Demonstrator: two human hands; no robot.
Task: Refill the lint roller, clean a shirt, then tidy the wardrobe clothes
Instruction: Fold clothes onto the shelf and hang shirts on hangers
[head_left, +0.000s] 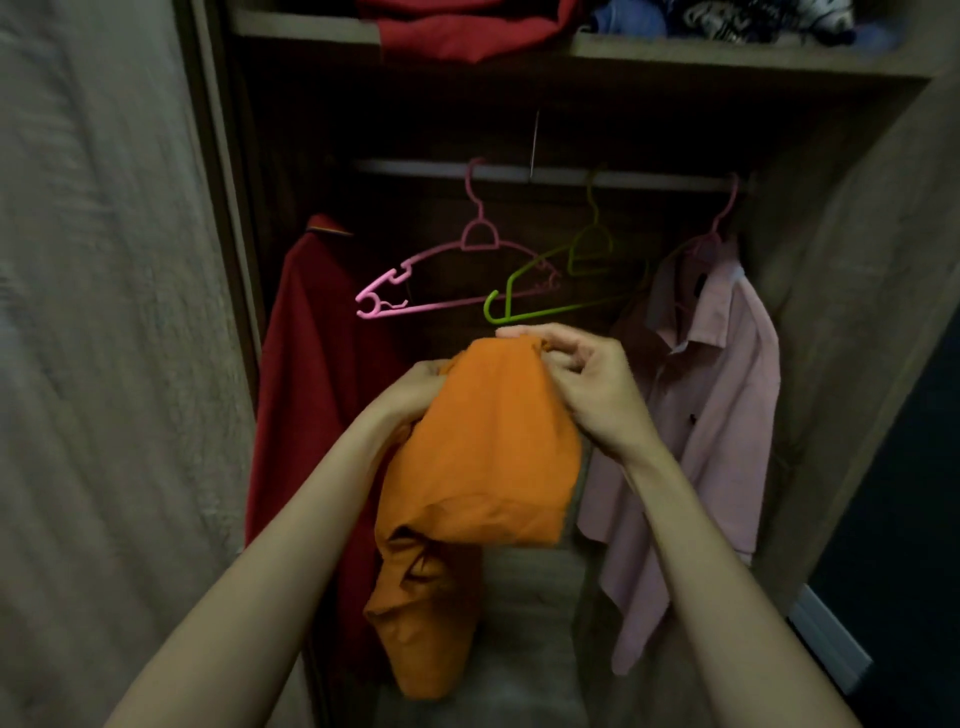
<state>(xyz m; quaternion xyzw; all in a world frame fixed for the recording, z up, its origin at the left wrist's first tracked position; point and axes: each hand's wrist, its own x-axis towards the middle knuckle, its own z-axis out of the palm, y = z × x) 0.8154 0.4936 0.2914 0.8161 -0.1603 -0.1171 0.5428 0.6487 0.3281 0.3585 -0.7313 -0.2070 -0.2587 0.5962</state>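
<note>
An orange garment (478, 457) hangs bunched in front of the open wardrobe, its lower part drooping down. My left hand (415, 387) grips its upper left edge, partly hidden behind the cloth. My right hand (587, 384) pinches the top right of the cloth with curled fingers. Just above my hands, two bare hangers dangle from the rail (545, 174): a pink hanger (441, 275) and a green hanger (550, 291). A dark red shirt (322, 395) hangs at the left and a pale pink shirt (711, 415) at the right.
A shelf (727, 57) above the rail carries a folded red cloth (467, 26) and dark patterned clothes (753, 18). The wardrobe's left door (104, 364) and right side panel (872, 312) frame the opening. A grey floor panel shows below the clothes.
</note>
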